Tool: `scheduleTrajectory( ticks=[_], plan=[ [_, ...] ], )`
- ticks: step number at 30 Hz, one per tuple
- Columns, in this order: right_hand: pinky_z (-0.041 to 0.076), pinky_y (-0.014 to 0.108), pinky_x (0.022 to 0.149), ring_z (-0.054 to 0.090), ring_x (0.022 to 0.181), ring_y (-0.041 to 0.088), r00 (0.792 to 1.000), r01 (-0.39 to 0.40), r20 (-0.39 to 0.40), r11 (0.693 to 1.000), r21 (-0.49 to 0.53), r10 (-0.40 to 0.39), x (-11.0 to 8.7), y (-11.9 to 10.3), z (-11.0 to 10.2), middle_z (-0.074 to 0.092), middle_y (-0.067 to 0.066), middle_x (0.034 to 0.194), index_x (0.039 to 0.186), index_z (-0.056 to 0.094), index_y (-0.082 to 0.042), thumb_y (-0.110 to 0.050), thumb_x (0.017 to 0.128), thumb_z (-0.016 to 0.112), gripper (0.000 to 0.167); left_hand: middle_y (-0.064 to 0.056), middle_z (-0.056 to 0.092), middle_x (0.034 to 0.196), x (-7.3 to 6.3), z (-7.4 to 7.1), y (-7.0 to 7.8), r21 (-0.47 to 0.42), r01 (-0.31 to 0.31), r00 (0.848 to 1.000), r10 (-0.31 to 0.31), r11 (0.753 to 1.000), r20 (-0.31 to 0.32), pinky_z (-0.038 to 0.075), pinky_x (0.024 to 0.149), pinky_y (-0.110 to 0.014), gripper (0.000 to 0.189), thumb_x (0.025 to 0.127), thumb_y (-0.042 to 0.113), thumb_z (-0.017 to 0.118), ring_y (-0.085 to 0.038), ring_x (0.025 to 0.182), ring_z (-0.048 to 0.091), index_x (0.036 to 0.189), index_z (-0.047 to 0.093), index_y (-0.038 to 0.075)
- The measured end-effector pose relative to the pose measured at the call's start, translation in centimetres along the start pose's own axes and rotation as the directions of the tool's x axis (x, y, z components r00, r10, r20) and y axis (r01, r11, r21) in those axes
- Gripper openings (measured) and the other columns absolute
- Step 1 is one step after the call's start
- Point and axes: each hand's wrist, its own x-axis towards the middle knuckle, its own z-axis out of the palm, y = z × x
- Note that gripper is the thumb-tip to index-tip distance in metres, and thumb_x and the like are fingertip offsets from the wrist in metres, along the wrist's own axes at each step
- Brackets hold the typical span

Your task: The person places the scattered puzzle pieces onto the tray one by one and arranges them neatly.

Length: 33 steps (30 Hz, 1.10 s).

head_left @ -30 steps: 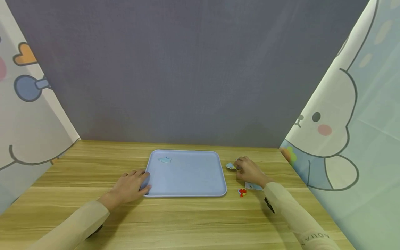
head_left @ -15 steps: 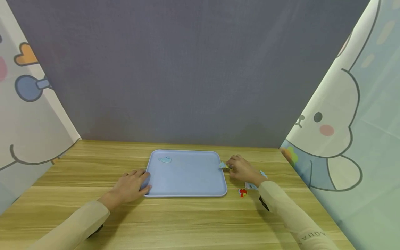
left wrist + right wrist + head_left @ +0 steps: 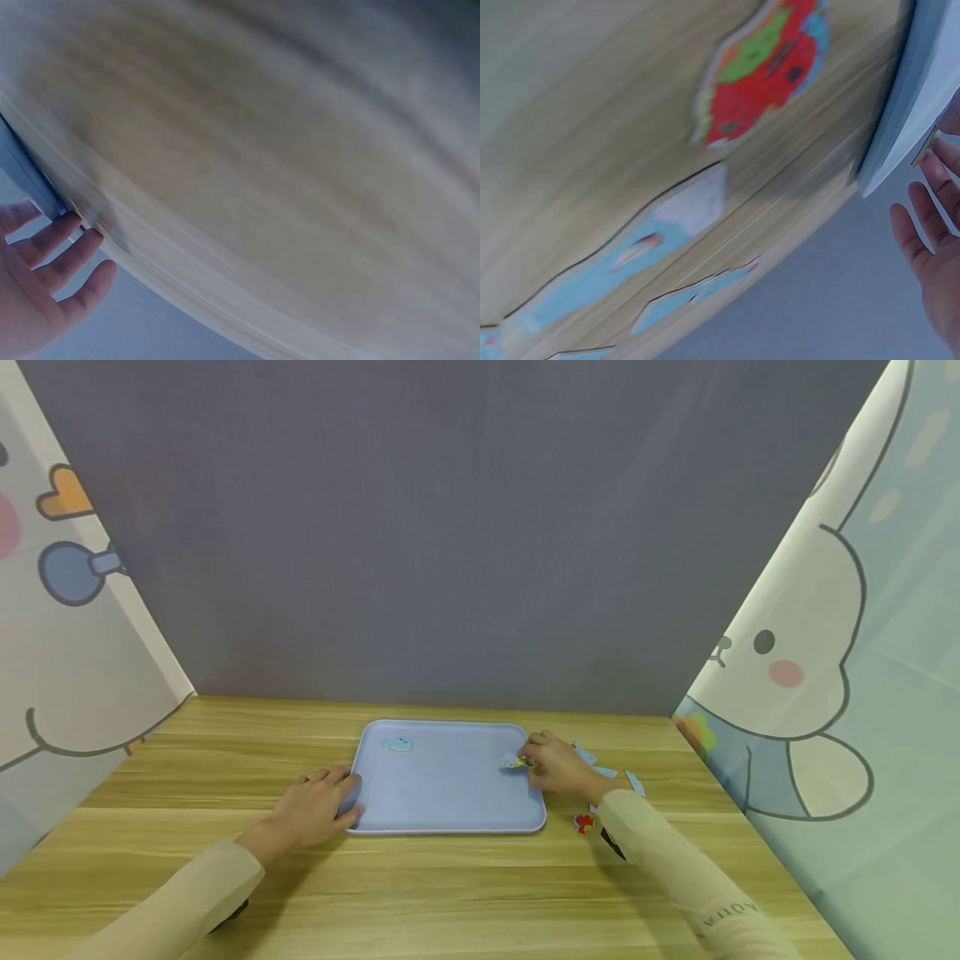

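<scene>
A light blue rectangular tray (image 3: 450, 797) lies on the table, with a pale blue puzzle piece (image 3: 397, 744) near its back left corner. My left hand (image 3: 311, 806) rests on the tray's left rim, fingers loosely spread; the left wrist view shows its fingertips (image 3: 91, 234) at the tray's edge. Over the tray's right side, my right hand (image 3: 557, 767) pinches a blue-and-yellow puzzle piece (image 3: 512, 762) between thumb and fingers. Only a thin edge of that held piece (image 3: 924, 148) shows in the right wrist view.
Right of the tray lie a red puzzle piece (image 3: 583, 823) and several light blue pieces (image 3: 635, 783), some partly hidden by the right forearm. A grey panel (image 3: 450, 543) stands behind the wooden table (image 3: 420, 893), with cartoon-printed sheets (image 3: 795, 677) at both sides.
My right hand has moved left with the puzzle piece, from the table beside the tray to over the tray's right side. More light blue pieces now show behind it. My left hand stays still.
</scene>
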Motion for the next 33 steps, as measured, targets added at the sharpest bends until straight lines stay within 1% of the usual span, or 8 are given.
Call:
scheduleTrajectory(
  ticks=[4, 9, 13, 19, 24, 28, 33],
  plan=[
    [0.045, 0.028, 0.073, 0.048, 0.092, 0.014, 0.998, -0.006, 0.057, 1.000, -0.018, 0.007, 0.8, -0.8, -0.1, 0.060, 0.000, 0.104, 0.108, 0.065, -0.010, -0.014, 0.077, 0.065, 0.031, -0.018, 0.056, 0.121, -0.1, 0.0, 0.1, -0.001, 0.000, 1.000, 0.000, 1.000, 0.002, 0.045, 0.080, -0.058, 0.045, 0.086, 0.040, 0.057, -0.038, 0.109, 0.054, 0.116, 0.058, 0.006],
    [0.045, 0.028, 0.077, 0.047, 0.089, 0.012, 0.996, 0.031, 0.087, 1.000, -0.005, -0.030, 1.8, -1.4, 0.1, 0.059, 0.001, 0.103, 0.108, 0.064, -0.009, -0.013, 0.079, 0.065, 0.029, -0.018, 0.056, 0.120, -0.1, 0.0, 0.2, -0.002, -0.002, 1.000, 0.002, 1.000, -0.004, 0.045, 0.080, -0.058, 0.045, 0.086, 0.039, 0.057, -0.038, 0.108, 0.055, 0.116, 0.058, 0.006],
    [0.043, 0.028, 0.076, 0.045, 0.085, 0.011, 0.995, 0.059, 0.078, 0.998, 0.012, -0.060, 2.7, -1.7, 0.4, 0.059, 0.001, 0.100, 0.108, 0.063, -0.007, -0.011, 0.079, 0.065, 0.029, -0.017, 0.056, 0.120, -0.1, 0.0, 0.1, -0.003, -0.003, 1.000, 0.003, 1.000, -0.004, 0.045, 0.079, -0.058, 0.045, 0.086, 0.039, 0.057, -0.038, 0.108, 0.055, 0.116, 0.058, 0.006],
    [0.041, 0.027, 0.071, 0.045, 0.082, 0.013, 0.994, 0.105, 0.040, 0.994, -0.024, -0.104, 4.2, -2.1, 0.9, 0.059, 0.002, 0.094, 0.105, 0.064, -0.006, -0.009, 0.076, 0.066, 0.029, -0.017, 0.056, 0.120, -0.1, 0.1, 0.0, 0.003, -0.006, 1.000, 0.006, 1.000, -0.007, 0.046, 0.078, -0.057, 0.044, 0.086, 0.040, 0.057, -0.037, 0.107, 0.056, 0.116, 0.058, 0.006],
    [0.040, 0.027, 0.073, 0.044, 0.082, 0.012, 0.995, 0.095, 0.046, 0.995, -0.028, -0.094, 5.2, -2.5, 1.1, 0.058, 0.000, 0.093, 0.105, 0.065, -0.007, -0.010, 0.075, 0.065, 0.030, -0.017, 0.056, 0.121, -0.1, 0.1, 0.0, 0.005, -0.001, 1.000, 0.001, 1.000, -0.003, 0.046, 0.079, -0.057, 0.045, 0.086, 0.040, 0.057, -0.037, 0.108, 0.055, 0.116, 0.058, 0.007],
    [0.040, 0.028, 0.074, 0.044, 0.082, 0.012, 0.994, 0.095, 0.054, 0.995, -0.008, -0.094, 6.0, -2.9, 1.0, 0.057, 0.000, 0.091, 0.105, 0.065, -0.007, -0.010, 0.075, 0.064, 0.031, -0.017, 0.056, 0.120, 0.0, 0.2, -0.1, 0.006, -0.001, 1.000, 0.001, 1.000, -0.010, 0.046, 0.078, -0.056, 0.045, 0.086, 0.040, 0.058, -0.037, 0.107, 0.055, 0.116, 0.058, 0.007],
    [0.043, 0.029, 0.075, 0.049, 0.087, 0.015, 0.994, 0.096, 0.051, 0.995, -0.008, -0.096, 6.9, -3.3, 1.1, 0.059, 0.002, 0.095, 0.105, 0.066, -0.007, -0.010, 0.074, 0.064, 0.031, -0.017, 0.057, 0.120, 0.1, 0.2, -0.2, 0.003, -0.004, 1.000, 0.004, 1.000, -0.016, 0.047, 0.078, -0.056, 0.046, 0.085, 0.041, 0.058, -0.037, 0.107, 0.055, 0.115, 0.058, 0.007]
  ],
)
